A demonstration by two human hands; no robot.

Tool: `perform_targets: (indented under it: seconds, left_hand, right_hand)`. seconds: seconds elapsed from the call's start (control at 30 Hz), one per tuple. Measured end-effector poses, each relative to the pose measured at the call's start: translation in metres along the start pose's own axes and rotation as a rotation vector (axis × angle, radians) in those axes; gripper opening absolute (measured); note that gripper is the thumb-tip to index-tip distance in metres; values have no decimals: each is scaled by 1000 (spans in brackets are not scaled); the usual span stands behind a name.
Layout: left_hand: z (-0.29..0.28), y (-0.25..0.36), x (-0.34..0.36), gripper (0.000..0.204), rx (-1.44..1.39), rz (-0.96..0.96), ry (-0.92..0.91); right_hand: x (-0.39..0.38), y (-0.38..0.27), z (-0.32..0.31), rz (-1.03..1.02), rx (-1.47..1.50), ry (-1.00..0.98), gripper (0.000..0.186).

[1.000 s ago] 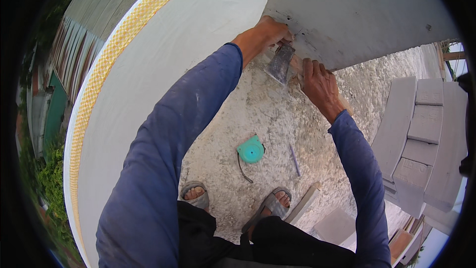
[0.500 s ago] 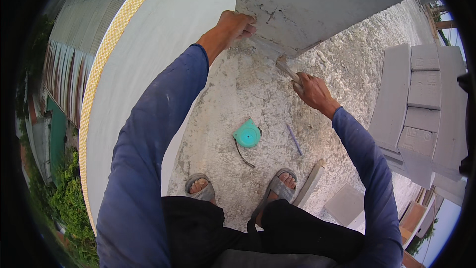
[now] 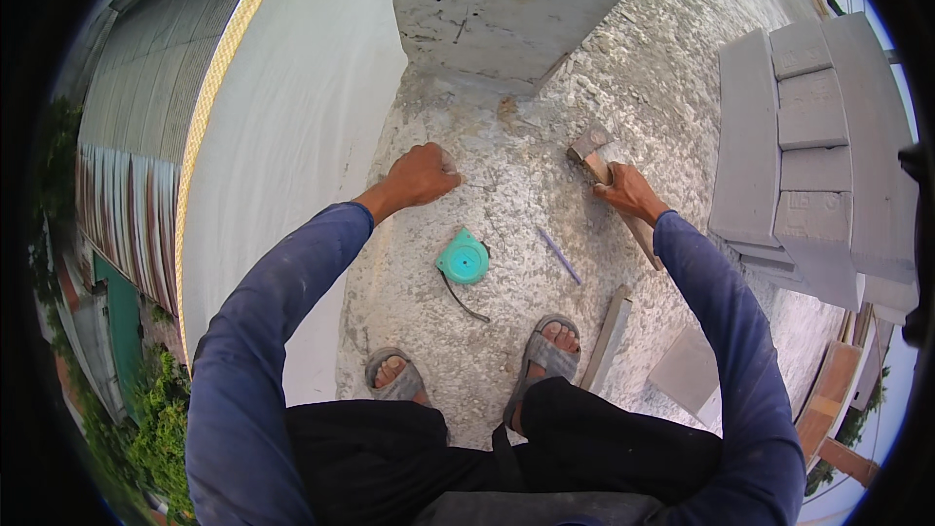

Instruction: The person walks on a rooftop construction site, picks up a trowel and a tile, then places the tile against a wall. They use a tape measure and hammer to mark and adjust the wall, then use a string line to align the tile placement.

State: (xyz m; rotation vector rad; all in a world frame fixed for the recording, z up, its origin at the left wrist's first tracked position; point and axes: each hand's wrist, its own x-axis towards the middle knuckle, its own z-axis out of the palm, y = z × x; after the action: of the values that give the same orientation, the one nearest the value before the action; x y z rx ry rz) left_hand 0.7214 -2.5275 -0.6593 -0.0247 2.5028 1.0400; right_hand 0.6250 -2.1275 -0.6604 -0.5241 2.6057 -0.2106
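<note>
I see the right hand [image 3: 631, 193] closed around a hammer [image 3: 606, 175] with grey, mortar-stained head and wooden handle; the left hand [image 3: 421, 175] is a fist, holding nothing.

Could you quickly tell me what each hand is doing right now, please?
Left hand: closed in a fist, holding nothing visible.
Right hand: closed on a hammer.

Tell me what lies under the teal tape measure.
The teal tape measure lies on the rough white surface, a dark cord trailing from it toward the sandals. The patch directly beneath it is covered.
</note>
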Motion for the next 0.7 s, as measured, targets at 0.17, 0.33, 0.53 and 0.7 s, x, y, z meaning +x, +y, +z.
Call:
perform_targets:
  seconds: [0.17, 0.33, 0.53, 0.7]
  left_hand:
    - [10, 14, -11, 27, 103, -3, -61]
    - [5, 15, -8, 29, 106, 6, -54]
    - [-1, -8, -10, 31, 148, -22, 67]
    - [9, 23, -25, 40, 227, -68, -55]
  right_hand:
    - [-33, -16, -2, -213, -160, 408, 39]
    - [-99, -5, 13, -17, -75, 221, 33]
    - [-168, 3, 56, 23, 49, -2, 33]
    - [-145, -23, 71, -163, 134, 40, 35]
